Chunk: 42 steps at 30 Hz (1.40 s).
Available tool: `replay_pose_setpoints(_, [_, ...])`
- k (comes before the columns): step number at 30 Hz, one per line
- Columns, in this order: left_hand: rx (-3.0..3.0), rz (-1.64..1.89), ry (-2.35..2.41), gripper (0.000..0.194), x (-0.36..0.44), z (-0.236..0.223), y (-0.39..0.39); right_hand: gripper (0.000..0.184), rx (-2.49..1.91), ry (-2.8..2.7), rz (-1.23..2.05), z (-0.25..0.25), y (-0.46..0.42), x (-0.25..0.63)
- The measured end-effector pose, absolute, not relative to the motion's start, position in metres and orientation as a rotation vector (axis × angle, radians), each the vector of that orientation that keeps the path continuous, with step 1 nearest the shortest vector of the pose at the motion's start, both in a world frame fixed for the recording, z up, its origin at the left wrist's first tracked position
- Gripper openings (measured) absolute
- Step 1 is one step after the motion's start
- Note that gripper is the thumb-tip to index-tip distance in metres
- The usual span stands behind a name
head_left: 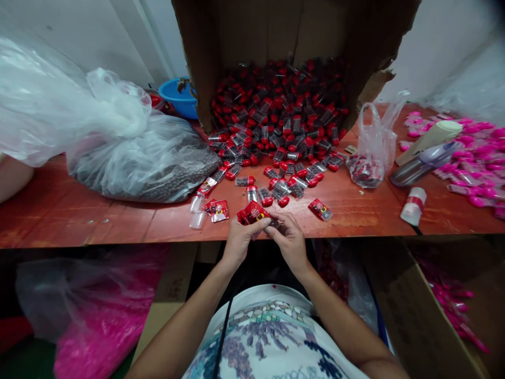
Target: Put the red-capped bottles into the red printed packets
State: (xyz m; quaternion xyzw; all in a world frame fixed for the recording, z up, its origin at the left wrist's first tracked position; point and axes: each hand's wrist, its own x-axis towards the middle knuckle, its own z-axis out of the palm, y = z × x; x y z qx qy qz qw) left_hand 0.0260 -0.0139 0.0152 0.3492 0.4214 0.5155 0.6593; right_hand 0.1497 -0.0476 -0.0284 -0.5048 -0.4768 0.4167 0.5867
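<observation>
My left hand (239, 241) is closed around several red printed labels (253, 211), fanned above the table's front edge. Close beside it, my right hand (292, 241) is closed too, its fingertips pinching at the labels' right end, where something small and dark is partly hidden. Just beyond my hands lie clear little containers with red caps and dark contents (280, 187). A single red label (321, 209) rests to the right. More labels (219, 210) and clear empty tubes (197, 220) lie on the left.
A tipped cardboard box (379, 87) spills red-capped containers onto the red table (130, 223). On the left sits a plastic bag of dark pellets (158, 163), before a blue basin (177, 97). To the right are a small bag (369, 152), bottles (420, 166) and pink items (483, 158).
</observation>
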Motion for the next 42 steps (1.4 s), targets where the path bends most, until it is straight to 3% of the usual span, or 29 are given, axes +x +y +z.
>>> replay_pose_setpoints(5, [0.685,1.149,0.918,0.021,0.024,0.009,-0.012,0.042,-1.084,-1.077,1.189,-0.029,-0.043,0.157])
replay_pose_setpoints(11, [0.569,1.051,0.862,0.020,0.032,-0.009,-0.013,0.037,-1.150,-0.908,1.289,-0.032,-0.041,0.169])
replay_pose_setpoints(14, [0.378,1.012,0.895,0.018,0.030,-0.015,-0.009,0.043,-1.347,-0.878,1.107,-0.041,-0.040,0.200])
replay_pose_setpoints(21, [0.321,1.026,0.987,0.018,0.021,-0.023,-0.006,0.043,-1.867,-1.121,0.203,-0.056,-0.042,0.266])
replay_pose_setpoints(23, [0.353,1.030,1.003,0.016,0.025,-0.026,-0.008,0.040,-1.769,-1.207,0.231,-0.049,-0.042,0.247])
replay_pose_setpoints(26, [0.393,1.047,0.999,0.018,0.032,-0.029,-0.010,0.032,-1.497,-1.421,0.620,-0.040,-0.038,0.199])
replay_pose_setpoints(29, [0.403,1.097,0.982,0.021,0.032,-0.029,-0.010,0.028,-1.376,-1.455,0.777,-0.038,-0.029,0.163])
replay_pose_setpoints(38, [0.372,1.282,1.027,0.019,0.012,-0.032,-0.007,0.029,-1.319,-1.735,0.604,-0.042,-0.011,0.144])
replay_pose_setpoints(42, [0.159,1.219,1.011,0.008,0.006,-0.027,0.001,0.037,-1.466,-1.987,0.289,-0.046,0.019,0.161])
